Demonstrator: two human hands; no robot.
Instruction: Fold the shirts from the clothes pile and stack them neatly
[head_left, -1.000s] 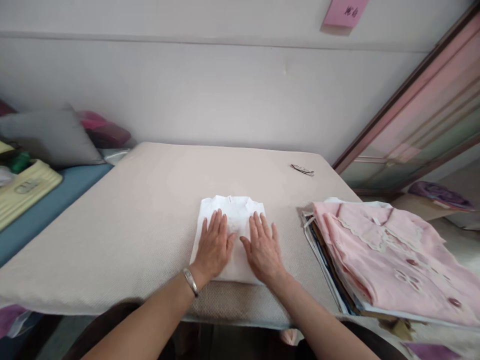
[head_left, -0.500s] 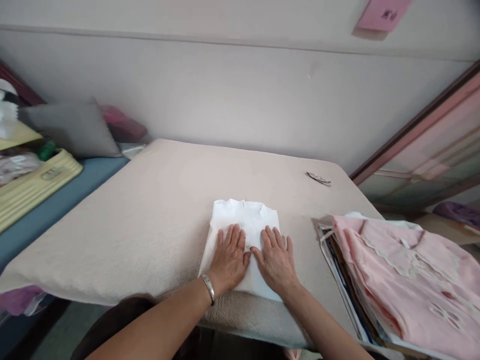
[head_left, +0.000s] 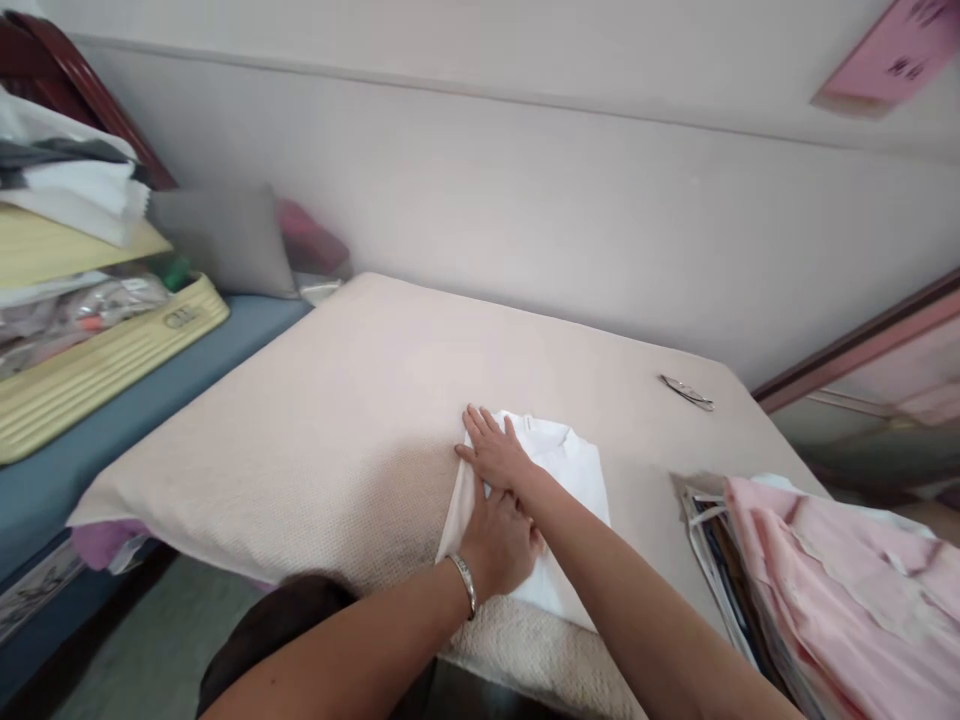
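A folded white shirt (head_left: 555,455) lies on the covered table near its front edge, collar end away from me. My right hand (head_left: 496,452) crosses over to the shirt's upper left side, palm down with fingers spread. Just below it, my left hand (head_left: 499,545), with a silver bracelet at the wrist, rests on the shirt. Its fingers look curled in, partly covered by my right hand and wrist; what they hold, if anything, is hidden.
A stack of folded clothes with a pink garment (head_left: 862,580) on top stands at the right. Eyeglasses (head_left: 686,393) lie toward the back right. On the left, a yellow container (head_left: 112,370) and a grey cushion (head_left: 229,240) sit on a blue surface. Behind rises a pale wall.
Both hands were flat side by side on the shirt. The right has crossed leftward over the left, whose fingers have curled. The view has turned left, shifting everything rightward.
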